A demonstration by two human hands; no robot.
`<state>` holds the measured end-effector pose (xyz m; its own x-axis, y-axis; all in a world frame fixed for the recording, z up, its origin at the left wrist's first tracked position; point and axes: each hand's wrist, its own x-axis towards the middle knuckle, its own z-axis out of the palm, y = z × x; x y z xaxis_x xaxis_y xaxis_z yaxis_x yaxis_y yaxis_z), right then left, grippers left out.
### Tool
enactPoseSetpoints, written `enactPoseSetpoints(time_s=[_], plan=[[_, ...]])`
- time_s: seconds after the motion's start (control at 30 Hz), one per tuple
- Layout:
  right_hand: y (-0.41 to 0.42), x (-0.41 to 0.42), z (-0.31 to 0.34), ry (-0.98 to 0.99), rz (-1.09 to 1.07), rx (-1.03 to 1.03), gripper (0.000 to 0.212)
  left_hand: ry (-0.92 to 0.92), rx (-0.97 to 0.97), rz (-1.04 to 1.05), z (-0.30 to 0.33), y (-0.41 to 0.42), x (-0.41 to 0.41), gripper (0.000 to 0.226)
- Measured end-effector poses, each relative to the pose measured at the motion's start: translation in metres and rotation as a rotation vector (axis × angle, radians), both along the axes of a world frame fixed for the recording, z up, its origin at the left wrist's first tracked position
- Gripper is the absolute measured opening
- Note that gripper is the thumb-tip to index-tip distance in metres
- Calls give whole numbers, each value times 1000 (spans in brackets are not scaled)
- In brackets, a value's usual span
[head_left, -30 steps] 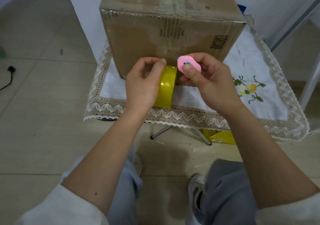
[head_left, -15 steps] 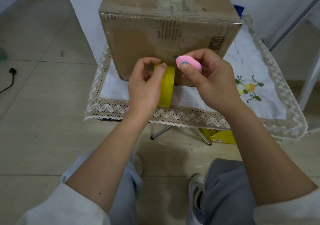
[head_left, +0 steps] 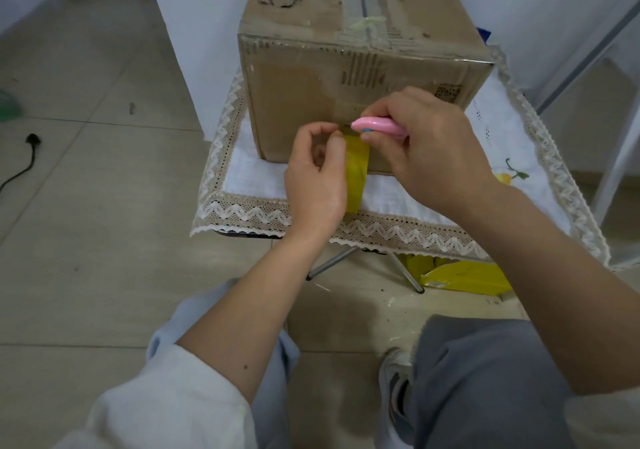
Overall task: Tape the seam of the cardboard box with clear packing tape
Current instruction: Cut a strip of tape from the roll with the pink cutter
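Tape roll, a yellow-tinted glossy ring, stands on edge in my left hand, my fingers curled around it and through its core, just in front of the lower part of the box's near face. My right hand grips a small pink cutter, smooth and rounded like a pebble with a blue spot on its underside, thumb beneath and fingers wrapped over it; its tip sits right above the top of the roll, close to the cardboard. Whether it touches the tape, I cannot tell.

Below both hands lies a white tablecloth with a zigzag lace border and an embroidered yellow fruit at the right, draped over a small table on thin metal legs.

On the cloth stands the cardboard box, brown and scuffed, with printed marks and a square code on the near face. Shiny clear tape runs along its top front edge, and worn strips follow the centre seam on the lid, where the paper surface is torn.
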<state>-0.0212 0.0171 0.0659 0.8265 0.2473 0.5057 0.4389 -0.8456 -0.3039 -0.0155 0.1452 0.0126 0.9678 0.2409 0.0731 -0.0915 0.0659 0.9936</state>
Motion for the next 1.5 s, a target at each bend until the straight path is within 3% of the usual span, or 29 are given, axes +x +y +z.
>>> enactPoseSetpoints(time_s=[0.33, 1.03, 1.5], plan=[[10, 1, 4, 2, -16, -78, 28, 9, -5, -49, 0, 0, -5, 10], [15, 8, 13, -13, -23, -266, 21, 35, 41, 15, -6, -3, -5, 20], [21, 8, 17, -2, -65, -358, 23, 18, 42, 46, -6, -3, -5, 15]])
